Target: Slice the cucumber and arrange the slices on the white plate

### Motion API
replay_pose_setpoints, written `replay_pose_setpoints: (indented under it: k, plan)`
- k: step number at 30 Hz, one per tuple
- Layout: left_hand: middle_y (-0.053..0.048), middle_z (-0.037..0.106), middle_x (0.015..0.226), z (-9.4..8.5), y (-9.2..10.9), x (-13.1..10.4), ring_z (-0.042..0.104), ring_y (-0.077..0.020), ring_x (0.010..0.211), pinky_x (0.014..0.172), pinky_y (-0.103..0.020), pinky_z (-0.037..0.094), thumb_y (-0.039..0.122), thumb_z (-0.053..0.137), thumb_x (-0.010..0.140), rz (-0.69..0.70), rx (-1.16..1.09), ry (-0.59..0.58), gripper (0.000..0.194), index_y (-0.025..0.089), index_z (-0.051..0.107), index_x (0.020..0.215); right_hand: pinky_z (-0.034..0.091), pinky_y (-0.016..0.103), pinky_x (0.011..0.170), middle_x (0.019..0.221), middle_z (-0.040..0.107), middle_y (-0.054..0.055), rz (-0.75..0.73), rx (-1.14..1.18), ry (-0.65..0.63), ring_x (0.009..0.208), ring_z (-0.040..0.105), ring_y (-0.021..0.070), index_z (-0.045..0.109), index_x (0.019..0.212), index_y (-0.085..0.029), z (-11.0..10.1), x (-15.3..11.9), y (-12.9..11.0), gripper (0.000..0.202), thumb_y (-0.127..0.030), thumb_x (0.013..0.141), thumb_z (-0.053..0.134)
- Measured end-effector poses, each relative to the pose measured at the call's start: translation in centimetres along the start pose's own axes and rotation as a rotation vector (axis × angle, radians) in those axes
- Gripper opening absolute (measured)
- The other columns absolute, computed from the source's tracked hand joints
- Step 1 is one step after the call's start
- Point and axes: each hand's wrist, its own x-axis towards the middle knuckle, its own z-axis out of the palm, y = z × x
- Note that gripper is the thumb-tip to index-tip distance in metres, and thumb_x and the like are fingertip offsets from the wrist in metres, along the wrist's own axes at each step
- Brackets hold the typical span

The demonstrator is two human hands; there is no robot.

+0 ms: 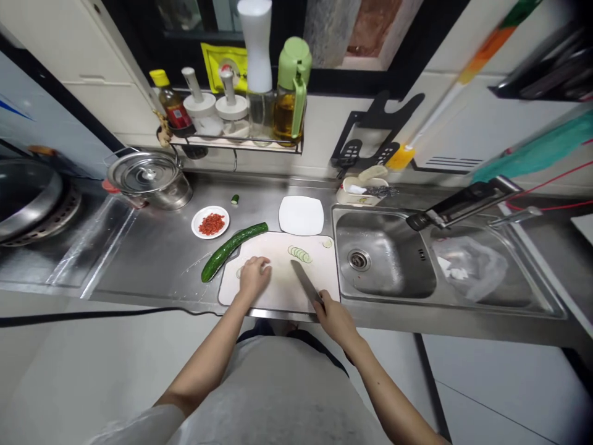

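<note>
My right hand grips the handle of a kitchen knife, its blade pointing away from me and to the left over a white cutting board. My left hand is on the board's left part, fingers loosely bent and thumb apart, with nothing visible in it. Just left of it a pale slice shows partly. Beyond the knife tip lies a fanned row of cucumber slices; a single slice is near the board's far right corner. A long green cucumber rests along the board's left edge.
Behind the board are a white square plate, a small dish of red bits and a cucumber end. A lidded steel pot stands back left. The sink adjoins on the right. A bottle rack hangs above.
</note>
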Motion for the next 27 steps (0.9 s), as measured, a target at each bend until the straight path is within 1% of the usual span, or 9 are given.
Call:
replay_pose_setpoints:
  k: [3, 5, 7, 9, 14, 18, 22, 25, 27]
  plan:
    - [-0.005, 0.065, 0.102, 2.8, 4.0, 1.3, 0.057, -0.0208, 0.101, 0.092, -0.034, 0.04, 0.029, 0.052, 0.086, 0.116, -0.021, -0.078, 0.023, 0.023, 0.065, 0.104, 0.031, 0.026, 0.065, 0.095, 0.069, 0.01, 0.079, 0.051, 0.099, 0.084, 0.064, 0.0213, 0.046, 0.121, -0.017, -0.6, 0.2, 1.5, 0.03, -0.032, 0.097, 0.036]
    - [-0.006, 0.064, 0.104, 4.3, 6.2, 2.2, 0.056, -0.0218, 0.101, 0.092, -0.035, 0.039, 0.031, 0.052, 0.087, 0.166, 0.014, -0.118, 0.024, 0.023, 0.064, 0.106, 0.032, 0.026, 0.066, 0.096, 0.069, 0.011, 0.124, 0.067, 0.149, 0.085, 0.064, 0.0214, 0.046, 0.123, -0.016, -1.1, 0.2, 2.5, 0.032, -0.032, 0.097, 0.036]
    - [-0.006, 0.062, 0.106, 5.4, 7.8, 3.2, 0.055, -0.0225, 0.103, 0.092, -0.036, 0.038, 0.032, 0.05, 0.089, 0.193, 0.057, -0.139, 0.024, 0.024, 0.063, 0.108, 0.032, 0.026, 0.067, 0.096, 0.07, 0.011, 0.154, 0.082, 0.177, 0.085, 0.064, 0.0214, 0.047, 0.123, -0.016, -1.4, 0.1, 3.2, 0.033, -0.033, 0.097, 0.036]
    - [-0.007, 0.061, 0.107, 6.0, 8.6, 4.0, 0.054, -0.0234, 0.104, 0.091, -0.037, 0.037, 0.032, 0.05, 0.089, 0.197, 0.101, -0.153, 0.023, 0.023, 0.062, 0.107, 0.033, 0.026, 0.067, 0.096, 0.07, 0.011, 0.173, 0.1, 0.192, 0.086, 0.064, 0.0213, 0.048, 0.122, -0.016, -1.6, -0.2, 3.9, 0.033, -0.033, 0.097, 0.036]
    - [-0.009, 0.059, 0.106, 6.4, 9.3, 5.0, 0.053, -0.0246, 0.104, 0.09, -0.037, 0.037, 0.03, 0.054, 0.087, 0.227, 0.161, -0.197, 0.021, 0.022, 0.061, 0.105, 0.034, 0.025, 0.068, 0.101, 0.07, 0.011, 0.202, 0.139, 0.18, 0.089, 0.065, 0.0209, 0.047, 0.122, -0.016, -1.4, -1.0, 5.0, 0.032, -0.032, 0.097, 0.035]
    - [-0.008, 0.059, 0.105, 6.7, 9.7, 5.2, 0.052, -0.0235, 0.104, 0.089, -0.035, 0.037, 0.021, 0.054, 0.085, 0.222, 0.116, -0.223, 0.018, 0.022, 0.06, 0.102, 0.033, 0.025, 0.068, 0.101, 0.07, 0.01, 0.213, 0.137, 0.174, 0.088, 0.065, 0.0203, 0.046, 0.122, -0.016, -1.2, -1.2, 5.5, 0.031, -0.031, 0.097, 0.035]
    - [-0.006, 0.063, 0.096, 6.8, 10.2, 5.1, 0.054, -0.0223, 0.097, 0.086, -0.034, 0.039, 0.011, 0.05, 0.082, 0.25, 0.074, -0.214, 0.02, 0.022, 0.061, 0.095, 0.031, 0.025, 0.065, 0.094, 0.07, 0.009, 0.203, 0.12, 0.186, 0.084, 0.065, 0.0203, 0.048, 0.119, -0.017, -1.1, -1.1, 5.7, 0.028, -0.031, 0.097, 0.036]
    - [-0.005, 0.065, 0.093, 6.4, 10.1, 5.0, 0.056, -0.0208, 0.094, 0.085, -0.033, 0.041, 0.007, 0.046, 0.081, 0.281, 0.008, -0.207, 0.025, 0.022, 0.063, 0.092, 0.03, 0.025, 0.065, 0.092, 0.07, 0.008, 0.186, 0.106, 0.194, 0.083, 0.064, 0.0195, 0.048, 0.119, -0.017, -1.0, -0.9, 5.8, 0.028, -0.03, 0.097, 0.036]
    - [-0.004, 0.067, 0.093, 5.7, 9.5, 5.0, 0.058, -0.0189, 0.09, 0.081, -0.03, 0.043, 0.009, 0.044, 0.082, 0.281, -0.075, -0.238, 0.026, 0.021, 0.064, 0.092, 0.029, 0.025, 0.065, 0.092, 0.069, 0.008, 0.175, 0.099, 0.198, 0.082, 0.064, 0.0193, 0.047, 0.12, -0.016, -0.8, -0.8, 6.0, 0.028, -0.03, 0.098, 0.036]
